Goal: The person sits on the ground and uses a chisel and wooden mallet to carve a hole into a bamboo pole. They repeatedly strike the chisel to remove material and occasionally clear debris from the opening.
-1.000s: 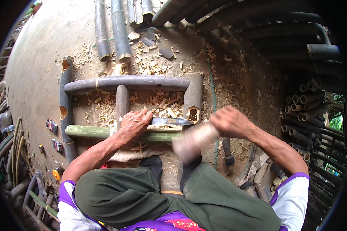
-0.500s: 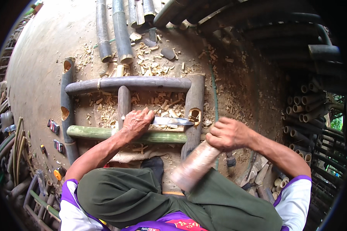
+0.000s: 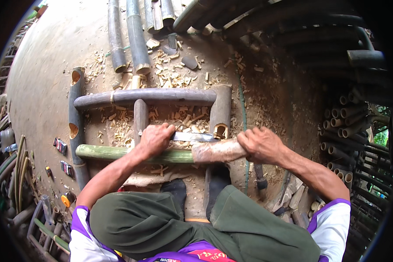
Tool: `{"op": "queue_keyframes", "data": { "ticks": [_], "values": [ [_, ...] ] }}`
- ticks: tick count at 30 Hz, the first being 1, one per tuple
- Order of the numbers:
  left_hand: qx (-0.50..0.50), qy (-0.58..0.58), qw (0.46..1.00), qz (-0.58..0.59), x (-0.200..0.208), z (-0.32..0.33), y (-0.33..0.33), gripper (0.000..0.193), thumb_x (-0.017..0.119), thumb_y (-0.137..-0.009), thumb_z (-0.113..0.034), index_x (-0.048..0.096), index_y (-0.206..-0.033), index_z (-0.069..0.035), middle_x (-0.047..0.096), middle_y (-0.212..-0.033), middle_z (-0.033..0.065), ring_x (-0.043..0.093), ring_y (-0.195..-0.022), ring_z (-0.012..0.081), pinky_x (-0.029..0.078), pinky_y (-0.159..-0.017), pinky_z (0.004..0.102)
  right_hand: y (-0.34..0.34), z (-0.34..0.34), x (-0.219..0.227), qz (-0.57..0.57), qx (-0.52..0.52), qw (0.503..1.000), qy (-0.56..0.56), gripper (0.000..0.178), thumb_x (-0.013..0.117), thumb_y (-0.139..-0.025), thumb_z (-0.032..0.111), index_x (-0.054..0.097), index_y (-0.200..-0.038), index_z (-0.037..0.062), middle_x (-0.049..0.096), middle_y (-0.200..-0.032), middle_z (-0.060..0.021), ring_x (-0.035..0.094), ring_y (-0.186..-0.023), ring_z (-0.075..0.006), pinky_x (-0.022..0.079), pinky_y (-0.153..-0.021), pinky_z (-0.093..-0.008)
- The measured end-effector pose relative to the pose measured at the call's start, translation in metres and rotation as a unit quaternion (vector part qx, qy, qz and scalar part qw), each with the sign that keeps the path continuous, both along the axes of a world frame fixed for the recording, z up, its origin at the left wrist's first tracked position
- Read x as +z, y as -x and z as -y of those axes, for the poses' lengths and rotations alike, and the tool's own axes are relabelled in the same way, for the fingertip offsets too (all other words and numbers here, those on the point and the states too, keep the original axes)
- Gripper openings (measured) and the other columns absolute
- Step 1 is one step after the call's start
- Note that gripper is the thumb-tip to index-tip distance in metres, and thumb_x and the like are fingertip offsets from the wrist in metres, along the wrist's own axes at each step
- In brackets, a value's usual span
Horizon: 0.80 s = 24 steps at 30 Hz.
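Observation:
My left hand (image 3: pixel 156 140) is closed around the handle of a knife (image 3: pixel 191 136). Its blade points right, with the tip at a hole cut in the thick right bamboo post (image 3: pixel 221 102). In my right hand (image 3: pixel 263 147) is a pale wooden mallet (image 3: pixel 218 151), held level. The mallet's head lies just below the blade's front part and covers the right end of the green bamboo pole (image 3: pixel 102 151); whether it touches the knife I cannot tell. A dark upper rail (image 3: pixel 148 94), a short upright (image 3: pixel 140 115) and a notched left post (image 3: pixel 76 109) make up the rest of the bamboo frame.
Wood chips (image 3: pixel 174 77) litter the ground. Long bamboo poles (image 3: pixel 137 39) lie beyond the frame. Cut bamboo tubes (image 3: pixel 349 113) are stacked at right. A hammer (image 3: pixel 260 177) lies near my right forearm, and a yellow tape measure (image 3: pixel 66 200) at lower left.
My right hand has swung the mallet up from over my right thigh to a level position beside the blade. The left hand and knife have barely moved.

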<state>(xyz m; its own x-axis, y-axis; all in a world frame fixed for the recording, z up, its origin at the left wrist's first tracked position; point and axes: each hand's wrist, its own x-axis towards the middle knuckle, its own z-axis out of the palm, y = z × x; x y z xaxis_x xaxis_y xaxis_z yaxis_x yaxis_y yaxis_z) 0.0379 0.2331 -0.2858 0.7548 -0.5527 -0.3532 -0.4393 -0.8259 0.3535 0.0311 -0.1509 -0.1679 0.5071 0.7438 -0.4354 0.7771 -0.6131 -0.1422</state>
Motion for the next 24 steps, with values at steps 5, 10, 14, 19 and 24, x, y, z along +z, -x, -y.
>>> {"op": "queue_keyframes", "data": {
  "ticks": [5, 10, 14, 19, 24],
  "values": [
    [0.301, 0.292, 0.804, -0.422, 0.005, -0.011, -0.040, 0.010, 0.071, -0.093, -0.014, 0.076, -0.089, -0.006, 0.067, -0.071, 0.0025, 0.059, -0.057, 0.0099, 0.046, -0.052, 0.0310, 0.051, -0.023, 0.028, -0.181, 0.015, 0.982, -0.052, 0.073, 0.092, -0.077, 0.041, 0.046, -0.121, 0.0057, 0.064, -0.095, -0.0136, 0.072, -0.088, -0.0315, 0.062, -0.073, -0.0448],
    [0.233, 0.221, 0.934, -0.159, 0.018, -0.003, -0.055, 0.017, 0.074, -0.098, -0.023, 0.077, -0.092, -0.008, 0.067, -0.065, 0.0009, 0.063, -0.060, 0.0126, 0.053, -0.059, 0.0360, 0.073, -0.015, 0.036, -0.189, -0.016, 0.976, -0.108, 0.080, 0.091, -0.073, 0.039, 0.046, -0.128, 0.0024, 0.062, -0.098, -0.0144, 0.071, -0.091, -0.0347, 0.061, -0.074, -0.0477],
    [0.060, 0.113, 0.991, -0.028, 0.032, 0.020, -0.020, 0.022, 0.076, -0.092, -0.027, 0.067, -0.086, -0.008, 0.070, -0.071, 0.0087, 0.071, -0.064, 0.0239, 0.060, -0.067, 0.0445, 0.070, -0.010, 0.040, -0.195, -0.068, 0.974, -0.093, 0.077, 0.090, -0.074, 0.037, 0.048, -0.128, 0.0026, 0.061, -0.098, -0.0149, 0.071, -0.094, -0.0344, 0.061, -0.075, -0.0476],
    [-0.019, 0.048, 0.998, -0.019, 0.035, 0.031, 0.011, 0.031, 0.077, -0.086, -0.031, 0.065, -0.097, -0.005, 0.073, -0.090, 0.0159, 0.074, -0.086, 0.0384, 0.059, -0.074, 0.0508, 0.064, -0.001, 0.038, -0.190, -0.094, 0.969, -0.124, 0.074, 0.093, -0.072, 0.033, 0.049, -0.123, 0.0037, 0.064, -0.102, -0.0142, 0.072, -0.100, -0.0346, 0.061, -0.074, -0.0478],
    [-0.005, 0.007, 0.999, -0.051, 0.033, 0.039, 0.018, 0.028, 0.075, -0.087, -0.026, 0.066, -0.100, -0.003, 0.074, -0.094, 0.0187, 0.074, -0.088, 0.0399, 0.059, -0.076, 0.0517, 0.056, 0.003, 0.041, -0.160, -0.071, 0.979, -0.102, 0.079, 0.094, -0.069, 0.037, 0.049, -0.126, 0.0044, 0.062, -0.100, -0.0122, 0.071, -0.097, -0.0330, 0.061, -0.075, -0.0465]
  ]
}}
